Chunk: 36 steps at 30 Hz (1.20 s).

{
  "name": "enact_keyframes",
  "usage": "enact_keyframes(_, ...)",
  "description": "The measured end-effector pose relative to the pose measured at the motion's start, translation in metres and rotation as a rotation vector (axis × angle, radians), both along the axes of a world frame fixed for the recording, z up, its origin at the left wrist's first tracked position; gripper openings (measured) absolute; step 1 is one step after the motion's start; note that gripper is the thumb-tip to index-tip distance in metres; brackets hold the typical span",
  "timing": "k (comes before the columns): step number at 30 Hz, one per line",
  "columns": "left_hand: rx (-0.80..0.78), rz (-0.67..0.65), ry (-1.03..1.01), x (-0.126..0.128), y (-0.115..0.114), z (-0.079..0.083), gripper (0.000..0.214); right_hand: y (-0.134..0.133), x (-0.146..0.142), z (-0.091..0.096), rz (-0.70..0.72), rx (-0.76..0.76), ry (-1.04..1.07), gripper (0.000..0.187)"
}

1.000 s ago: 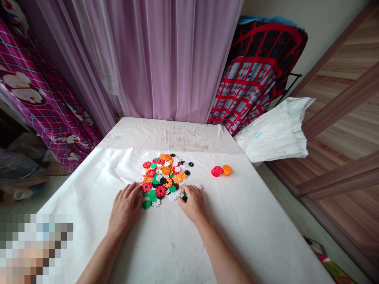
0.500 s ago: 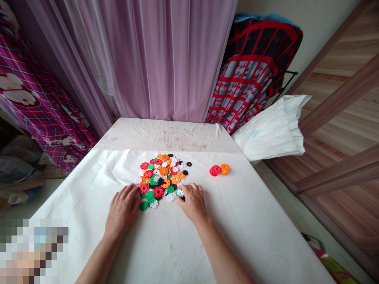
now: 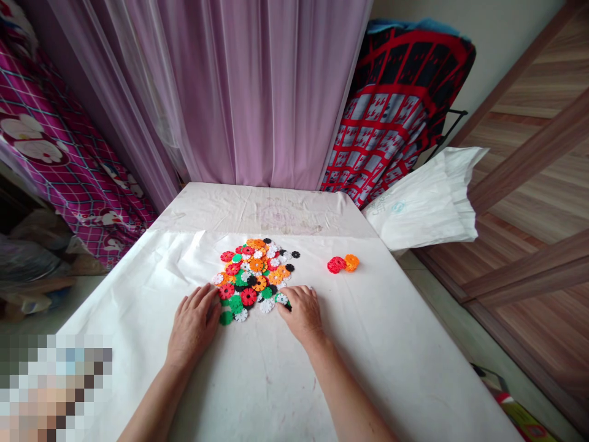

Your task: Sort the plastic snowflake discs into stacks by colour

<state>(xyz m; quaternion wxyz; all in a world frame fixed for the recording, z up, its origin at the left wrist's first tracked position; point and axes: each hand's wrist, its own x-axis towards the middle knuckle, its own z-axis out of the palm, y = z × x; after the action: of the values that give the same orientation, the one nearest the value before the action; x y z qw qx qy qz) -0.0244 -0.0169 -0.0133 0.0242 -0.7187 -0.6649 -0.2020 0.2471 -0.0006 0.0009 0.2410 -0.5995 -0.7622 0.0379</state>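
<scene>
A pile of small flower-shaped plastic discs [image 3: 255, 273] in red, orange, green, white and black lies mid-table on a white cover [image 3: 368, 344]. My left hand [image 3: 193, 325] rests flat at the pile's near left edge, fingers stretched out and touching a red disc. My right hand [image 3: 301, 313] sits at the near right edge with its fingers bent, thumb and fingertips pinched on a black disc [image 3: 288, 306]. A joined red and orange disc pair [image 3: 343, 264] lies apart to the right.
A purple curtain [image 3: 257, 92] hangs behind the table. A red and black blanket [image 3: 400, 104] is draped at the back right, with a white bag [image 3: 423, 205] beside the table's right edge. Pink patterned fabric [image 3: 55, 147] is at the left.
Both hands stay almost where they were at the pile's near edge. The view wobbled slightly. The right fingers shifted a little over the discs.
</scene>
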Motion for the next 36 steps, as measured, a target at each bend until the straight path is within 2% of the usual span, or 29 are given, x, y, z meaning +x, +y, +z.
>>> enact_keyframes(3, 0.008, 0.004, -0.008, 0.000, 0.000, -0.001, 0.042, 0.008, 0.016, -0.003, -0.061, 0.094, 0.116, 0.019)
enact_keyframes(6, 0.005, 0.000, -0.005, 0.000, 0.000, 0.000, 0.043, 0.021, 0.050, -0.003, -0.212, 0.180, 0.268, 0.018)
enact_keyframes(8, 0.003, -0.001, -0.001, 0.001, 0.000, 0.001, 0.043, 0.028, 0.070, -0.002, -0.290, 0.160, 0.332, 0.019)
enact_keyframes(10, 0.006, 0.000, 0.000, 0.001, 0.001, 0.002, 0.043, 0.032, 0.081, -0.002, -0.284, 0.104, 0.336, 0.019)
enact_keyframes(16, 0.005, -0.008, 0.003, 0.000, 0.001, 0.003, 0.042, 0.028, 0.071, -0.006, -0.128, 0.017, 0.209, 0.017)
enact_keyframes(23, -0.003, -0.006, 0.015, 0.000, 0.001, 0.003, 0.043, 0.021, 0.068, -0.008, -0.113, -0.004, 0.120, 0.017)
enact_keyframes(29, -0.011, -0.009, 0.010, 0.001, 0.000, 0.004, 0.044, 0.019, 0.064, -0.009, -0.144, 0.000, 0.079, 0.026)
enact_keyframes(36, -0.006, -0.001, 0.014, 0.002, 0.000, 0.003, 0.044, 0.020, 0.059, -0.010, -0.158, -0.014, 0.072, 0.022)
